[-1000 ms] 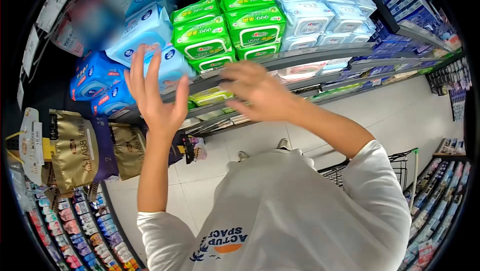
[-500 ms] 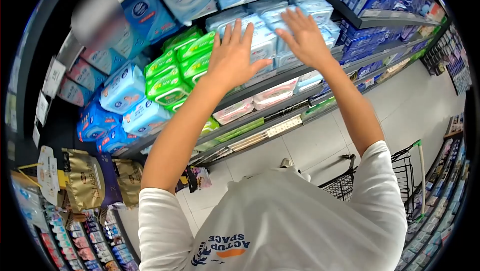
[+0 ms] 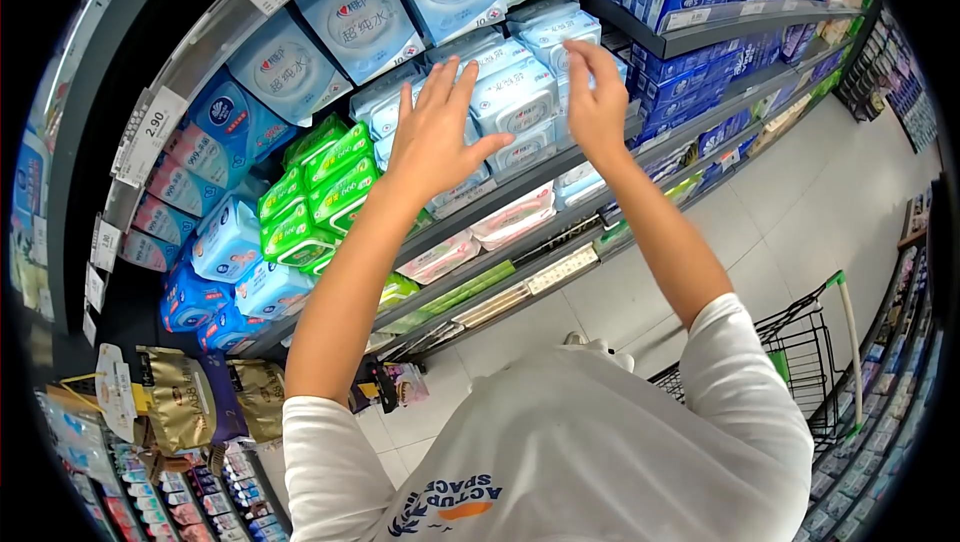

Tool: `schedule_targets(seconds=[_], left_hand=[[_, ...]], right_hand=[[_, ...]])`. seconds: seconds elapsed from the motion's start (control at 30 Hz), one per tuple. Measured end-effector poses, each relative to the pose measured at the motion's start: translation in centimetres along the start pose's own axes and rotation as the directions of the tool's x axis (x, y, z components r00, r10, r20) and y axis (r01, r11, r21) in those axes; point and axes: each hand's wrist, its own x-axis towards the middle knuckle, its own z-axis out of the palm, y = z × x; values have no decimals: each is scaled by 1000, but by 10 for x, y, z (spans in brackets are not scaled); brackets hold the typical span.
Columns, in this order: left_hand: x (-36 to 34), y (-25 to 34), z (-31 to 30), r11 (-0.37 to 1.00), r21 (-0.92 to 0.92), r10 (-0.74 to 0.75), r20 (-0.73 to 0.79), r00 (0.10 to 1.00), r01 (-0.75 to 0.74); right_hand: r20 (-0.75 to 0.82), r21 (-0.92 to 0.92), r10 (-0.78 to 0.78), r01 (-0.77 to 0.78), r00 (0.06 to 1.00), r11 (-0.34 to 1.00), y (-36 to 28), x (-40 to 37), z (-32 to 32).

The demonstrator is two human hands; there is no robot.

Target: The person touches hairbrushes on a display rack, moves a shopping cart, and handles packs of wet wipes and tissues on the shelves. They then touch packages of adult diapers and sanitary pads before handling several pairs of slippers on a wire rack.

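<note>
Light-blue packs of wet wipes [image 3: 514, 97] lie stacked on the shelf in front of me. My left hand [image 3: 436, 132] is spread over the left part of this stack, palm down, thumb pointing right along the front packs. At the stack's right end is my right hand [image 3: 598, 107], its fingers slightly bent and its fingertips right at the side of the upper pack [image 3: 556, 34]. Neither hand is wrapped round a pack. Green packs of wipes [image 3: 338, 175] are piled just left of my left wrist, partly behind the forearm.
Larger light-blue packs [image 3: 360, 22] stand on the shelf above, behind a price-label rail [image 3: 150, 137]. Dark-blue tissue packs [image 3: 668, 92] fill the shelf to the right. Pink packs [image 3: 515, 219] sit one level lower. A black shopping cart [image 3: 800, 357] stands on the tiled floor at right.
The view has shifted, so the shelf sits further left. My right hand has gone from lying spread over the packs to the stack's right side, fingers closer together. My left hand stays spread.
</note>
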Motion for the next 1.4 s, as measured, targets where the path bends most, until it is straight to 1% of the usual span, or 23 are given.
schedule_targets(seconds=[0.03, 0.07, 0.13, 0.17, 0.23, 0.27, 0.3, 0.37, 0.4, 0.53, 0.63, 0.73, 0.83, 0.9, 0.97, 1.0, 1.03, 1.13, 1.23, 1.27, 1.3, 1.37, 1.4], left_hand=[[6, 0, 4, 1000, 2, -6, -2, 1000, 6], [11, 0, 8, 999, 29, -23, 37, 999, 22], [23, 5, 14, 998, 57, -37, 76, 996, 32], [29, 9, 15, 996, 77, -49, 107, 993, 41], [39, 15, 21, 994, 98, -66, 143, 988, 52], [44, 17, 25, 992, 106, -85, 164, 983, 68], [47, 19, 29, 990, 115, -102, 187, 977, 82], [48, 20, 36, 988, 123, -112, 182, 977, 90], [47, 20, 38, 987, 129, -119, 167, 979, 98], [47, 18, 35, 985, 143, -118, 191, 974, 91], [47, 20, 32, 990, 123, -98, 195, 976, 75], [49, 23, 31, 985, 127, -143, 221, 965, 117], [49, 30, 29, 978, 167, -153, 195, 969, 121], [54, 36, 35, 984, 147, -117, 142, 983, 96], [65, 46, 41, 991, 129, -62, 217, 974, 34], [69, 52, 44, 986, 140, -116, 218, 969, 87], [74, 55, 44, 987, 140, -102, 215, 971, 73], [94, 61, 46, 989, 95, 111, 65, 992, -117], [115, 64, 63, 993, 95, 53, 144, 988, -67], [121, 67, 64, 994, 111, -3, 203, 979, -20], [125, 70, 65, 994, 104, 12, 191, 981, -32], [127, 72, 65, 989, 144, -56, 315, 947, 11], [128, 70, 64, 989, 146, -42, 339, 940, -9]], right_hand=[[-86, 141, 279, -265, 956, 954, 8, -9, -2], [-83, 143, 281, -267, 956, 953, 16, -20, -1], [75, 55, 237, -241, 969, 969, 27, -36, -3], [75, 55, 240, -244, 968, 968, 30, -38, -5], [162, -73, 74, -63, 984, 995, 32, -41, -7], [240, -95, 138, -119, 961, 988, 27, -40, -10], [241, -91, 145, -126, 960, 988, 23, -39, -11], [362, -143, 124, -76, 924, 987, 19, -40, -11], [408, -85, 118, -91, 905, 992, 23, -42, -10], [394, -66, 103, -83, 913, 994, 17, -44, -11], [369, -78, 32, -4, 929, 997, 20, -44, -13], [446, -110, 30, 22, 894, 994, 24, -42, -17], [441, -141, -11, 82, 897, 987, 23, -37, -18], [427, -118, -1, 57, 904, 991, 16, -32, -22], [502, -212, 16, 106, 864, 972, 16, -33, -24], [528, -230, 73, 59, 846, 972, 18, -35, -27], [517, -236, 75, 57, 853, 970, 19, -32, -32], [386, -144, -71, 136, 920, 980, 34, -21, -52], [345, -181, -29, 97, 938, 979, 46, -4, -63], [383, -210, 44, 41, 923, 977, 50, 2, -67], [374, -226, 41, 48, 927, 973, 55, 7, -69], [396, -213, 94, -8, 914, 977, 67, 15, -69], [426, -209, 133, -45, 895, 977, 73, 20, -70]])
